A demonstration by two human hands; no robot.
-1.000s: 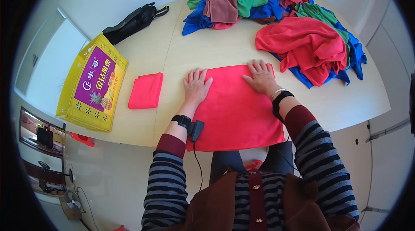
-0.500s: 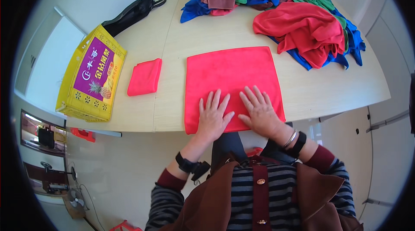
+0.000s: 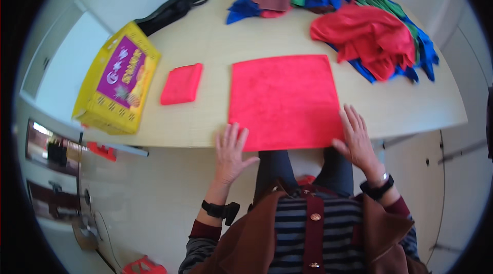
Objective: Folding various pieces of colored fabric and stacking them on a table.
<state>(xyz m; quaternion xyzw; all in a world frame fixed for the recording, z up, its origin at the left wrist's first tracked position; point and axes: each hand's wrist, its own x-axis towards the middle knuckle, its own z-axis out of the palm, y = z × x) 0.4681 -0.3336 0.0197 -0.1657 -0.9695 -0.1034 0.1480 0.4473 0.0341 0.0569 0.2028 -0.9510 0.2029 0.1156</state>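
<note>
A red cloth [image 3: 285,97] lies spread flat on the table in front of me, its near edge along the table's front edge. At its near left corner is my left hand [image 3: 231,156], fingers stretched and thumb apart. My right hand [image 3: 357,143] is beside the cloth's near right corner, its fingers also spread. Nothing is gripped in either hand. To the left lies a small folded red cloth [image 3: 182,84].
A yellow crate [image 3: 110,115] with a purple panel stands at the table's left end, a black bag [image 3: 167,12] behind it. Heaped at the far right are red, blue, green and brown cloths [image 3: 367,38]. A red stool [image 3: 144,265] is on the floor.
Both hands have lifted off the middle of the red cloth and moved apart, toward its near corners. The whole view has shifted slightly.
</note>
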